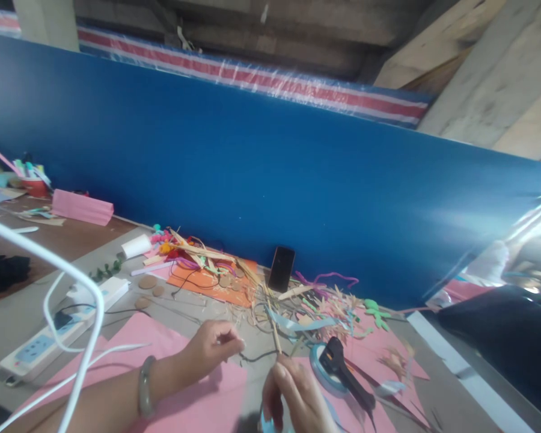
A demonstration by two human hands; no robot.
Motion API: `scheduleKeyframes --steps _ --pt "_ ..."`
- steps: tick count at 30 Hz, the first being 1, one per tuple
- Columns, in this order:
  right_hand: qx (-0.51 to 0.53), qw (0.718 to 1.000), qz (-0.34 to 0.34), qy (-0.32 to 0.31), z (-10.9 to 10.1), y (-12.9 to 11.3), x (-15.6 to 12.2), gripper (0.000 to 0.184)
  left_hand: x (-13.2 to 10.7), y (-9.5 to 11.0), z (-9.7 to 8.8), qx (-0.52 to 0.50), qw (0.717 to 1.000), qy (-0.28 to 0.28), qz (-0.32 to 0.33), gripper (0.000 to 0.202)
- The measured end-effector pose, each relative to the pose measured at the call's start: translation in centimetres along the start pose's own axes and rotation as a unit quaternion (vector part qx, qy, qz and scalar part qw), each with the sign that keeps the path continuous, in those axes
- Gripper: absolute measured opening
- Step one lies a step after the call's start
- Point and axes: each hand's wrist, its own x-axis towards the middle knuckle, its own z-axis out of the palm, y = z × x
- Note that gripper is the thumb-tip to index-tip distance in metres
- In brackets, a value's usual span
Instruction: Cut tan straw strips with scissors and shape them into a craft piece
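Note:
My left hand point(216, 347) hovers low over pink paper point(207, 403), fingers pinched together on something too small and blurred to name. A grey bangle sits on that wrist. My right hand point(297, 400) is at the bottom centre, fingers closed around a thin wooden stick point(275, 334) that points up and away from me. A thin dark wire point(256, 358) lies on the table between the two hands. A roll of light blue tape point(318, 364) and black scissors point(342, 370) lie just right of my right hand.
Straw, ribbon and paper scraps point(234, 276) litter orange paper by the blue partition point(252, 180). A dark phone point(282, 269) leans on it. A white power strip point(58, 331) and white cables point(72, 313) lie at left. A pink box point(82, 207) and a red cup point(33, 185) stand far left.

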Motion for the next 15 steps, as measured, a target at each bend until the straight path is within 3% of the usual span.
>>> scheduleKeyframes --steps 1,3,8,12,15 --pt "0.043 0.998 0.044 -0.031 0.2 0.2 1.1 0.052 0.0 -0.1 0.0 -0.001 1.000 0.013 0.001 0.044" --pt "0.095 0.991 0.093 -0.031 0.8 0.6 2.9 0.033 0.0 -0.5 0.0 0.006 0.999 0.034 0.010 0.045" --pt "0.094 0.989 0.111 -0.021 2.7 1.5 5.1 0.026 -0.3 -0.9 -0.4 0.046 0.997 0.055 0.030 0.046" --pt "0.065 0.992 0.098 -0.054 2.9 1.3 5.6 0.033 -0.2 -0.3 -1.2 0.118 0.988 0.066 0.080 0.049" --pt "-0.008 0.997 0.011 -0.076 2.5 1.3 5.8 0.030 0.0 0.0 -1.7 0.174 0.973 0.076 0.131 0.051"
